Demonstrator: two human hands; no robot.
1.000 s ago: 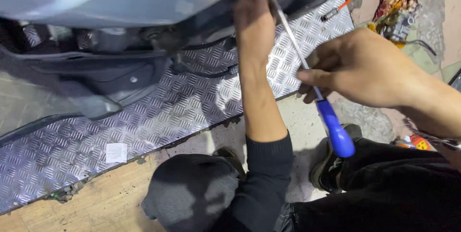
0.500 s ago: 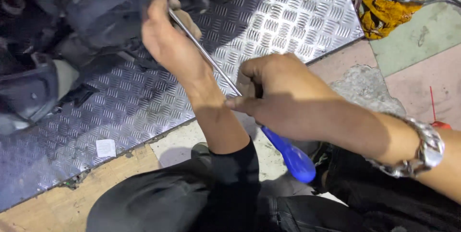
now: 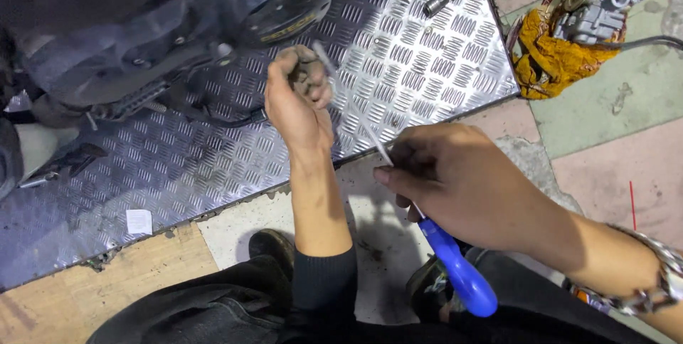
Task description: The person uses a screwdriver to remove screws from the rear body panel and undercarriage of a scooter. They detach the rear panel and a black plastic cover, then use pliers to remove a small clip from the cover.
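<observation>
Seen from above, the right hand (image 3: 462, 187) is closed around a long screwdriver with a blue plastic handle (image 3: 455, 273), its thin steel shaft running toward 11 o'clock. The left hand (image 3: 295, 98), which half a second ago was up against the dark engine housing (image 3: 142, 24), has drawn back and now pinches the tip. Both hover over the silver diamond-pattern metal plate (image 3: 413, 66) on the floor.

The left hand (image 3: 297, 98) reaches forward on an outstretched forearm, dirty fingers curled into a loose fist. The right hand (image 3: 462, 184), nearer the body than the left, has its grip closed, wrist bent inward.
</observation>
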